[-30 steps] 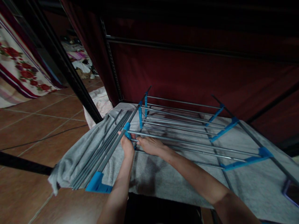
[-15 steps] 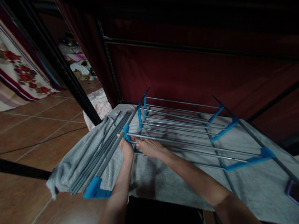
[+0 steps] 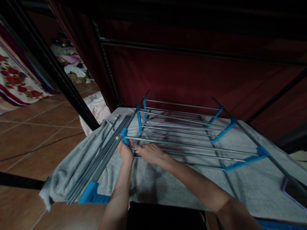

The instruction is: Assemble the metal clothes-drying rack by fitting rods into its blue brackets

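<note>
A partly assembled rack of grey metal tubes and rods with blue plastic brackets lies on a grey blanket (image 3: 168, 185). My left hand (image 3: 125, 150) is closed around a blue bracket (image 3: 124, 132) on the rack's left side tube (image 3: 105, 163). Just right of it, my right hand (image 3: 151, 153) pinches the end of a thin metal rod (image 3: 203, 156) against that bracket. The rod's far end reaches the blue bracket (image 3: 247, 161) on the right. My fingers hide the exact joint. More crossbars span the two sides farther back.
Several loose grey rods (image 3: 96, 156) lie on the blanket at left, near a blue corner piece (image 3: 93, 195). Black metal posts (image 3: 64, 80) and a dark red curtain (image 3: 179, 76) stand behind. A purple-edged object (image 3: 291, 191) sits at right. Brown tiles (image 3: 48, 127) cover the floor.
The view has turned slightly, so the rack and blanket appear farther left. Both hands stay at the same bracket, with the right hand still on the rod's end.
</note>
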Action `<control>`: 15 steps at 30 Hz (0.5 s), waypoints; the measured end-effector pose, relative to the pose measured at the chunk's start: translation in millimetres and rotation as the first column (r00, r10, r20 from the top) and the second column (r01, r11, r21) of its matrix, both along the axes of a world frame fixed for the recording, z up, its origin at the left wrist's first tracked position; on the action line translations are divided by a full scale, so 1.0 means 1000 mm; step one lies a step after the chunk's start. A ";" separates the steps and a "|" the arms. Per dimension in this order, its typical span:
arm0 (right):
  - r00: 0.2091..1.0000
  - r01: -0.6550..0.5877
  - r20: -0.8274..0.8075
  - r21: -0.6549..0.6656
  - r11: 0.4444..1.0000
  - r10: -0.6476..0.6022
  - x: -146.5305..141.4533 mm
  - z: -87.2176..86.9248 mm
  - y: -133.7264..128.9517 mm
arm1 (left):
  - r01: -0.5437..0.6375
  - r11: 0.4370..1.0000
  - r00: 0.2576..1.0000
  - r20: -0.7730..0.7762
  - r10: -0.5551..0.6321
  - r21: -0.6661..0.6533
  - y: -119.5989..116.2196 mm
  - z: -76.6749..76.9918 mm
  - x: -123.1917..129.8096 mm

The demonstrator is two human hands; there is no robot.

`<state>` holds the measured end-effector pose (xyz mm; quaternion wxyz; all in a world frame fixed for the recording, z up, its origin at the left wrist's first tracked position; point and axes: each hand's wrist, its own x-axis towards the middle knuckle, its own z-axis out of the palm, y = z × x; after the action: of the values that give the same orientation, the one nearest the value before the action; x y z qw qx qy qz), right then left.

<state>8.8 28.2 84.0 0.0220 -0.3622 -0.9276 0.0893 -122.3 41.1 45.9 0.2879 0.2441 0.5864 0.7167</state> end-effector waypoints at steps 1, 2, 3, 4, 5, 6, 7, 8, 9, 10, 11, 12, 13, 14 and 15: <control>1.000 0.005 -0.009 0.008 1.000 -0.005 0.000 0.000 0.000 | 0.005 1.000 1.000 0.000 -0.005 0.003 0.000 0.000 0.000; 1.000 0.012 -0.017 0.015 1.000 -0.011 0.001 0.000 0.000 | 0.008 1.000 1.000 0.003 -0.008 0.008 0.000 0.000 0.000; 1.000 0.019 -0.022 0.019 1.000 -0.019 0.001 0.001 0.000 | 0.011 1.000 1.000 0.006 -0.011 0.015 0.000 -0.001 0.000; 0.999 0.029 -0.023 0.022 0.999 -0.028 0.001 0.002 0.000 | 0.012 1.000 1.000 0.010 -0.012 0.023 0.000 -0.002 0.000; 0.999 0.038 -0.020 0.023 0.999 -0.038 0.001 0.002 0.000 | 0.012 0.999 1.000 0.013 -0.013 0.031 0.001 -0.003 0.000; 0.999 0.046 -0.017 0.025 0.999 -0.045 0.001 0.003 0.001 | 0.012 0.999 1.000 0.016 -0.012 0.038 0.001 -0.004 0.000; 0.999 0.050 -0.015 0.027 0.998 -0.049 0.000 0.003 0.001 | 0.010 0.999 1.000 0.018 -0.011 0.042 0.001 -0.005 -0.001; 0.999 0.050 -0.015 0.028 0.998 -0.049 0.000 0.003 0.002 | 0.011 0.999 1.000 0.017 -0.011 0.042 0.002 -0.006 -0.001; 0.999 0.050 -0.016 0.027 0.998 -0.050 0.000 0.002 0.002 | 0.011 0.999 1.000 0.018 -0.012 0.041 0.002 -0.006 -0.001; 0.999 0.052 -0.017 0.023 0.998 -0.051 -0.001 0.002 0.002 | 0.014 0.999 1.000 0.017 -0.014 0.039 0.003 -0.007 -0.002; 0.998 0.054 -0.017 0.016 0.998 -0.054 -0.001 0.001 0.003 | 0.017 0.999 1.000 0.017 -0.017 0.036 0.003 -0.007 -0.002; 0.998 0.057 -0.017 0.008 0.998 -0.057 -0.001 0.001 0.003 | 0.020 0.999 1.000 0.016 -0.020 0.033 0.003 -0.007 -0.003; 0.998 0.058 -0.017 0.001 0.998 -0.058 -0.001 0.000 0.004 | 0.024 0.999 1.000 0.015 -0.024 0.030 0.003 -0.007 -0.003; 0.998 0.058 -0.018 -0.003 0.998 -0.059 -0.001 0.000 0.004 | 0.027 0.999 1.000 0.014 -0.027 0.027 0.003 -0.007 -0.003; 0.998 0.057 -0.020 -0.005 0.998 -0.057 -0.001 0.000 0.004 | 0.029 0.999 0.999 0.012 -0.029 0.024 0.003 -0.007 -0.004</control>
<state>7.8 32.6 84.0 0.0330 -0.3876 -0.9164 0.0943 -125.8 44.0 39.1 0.2990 0.2514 0.5722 0.7211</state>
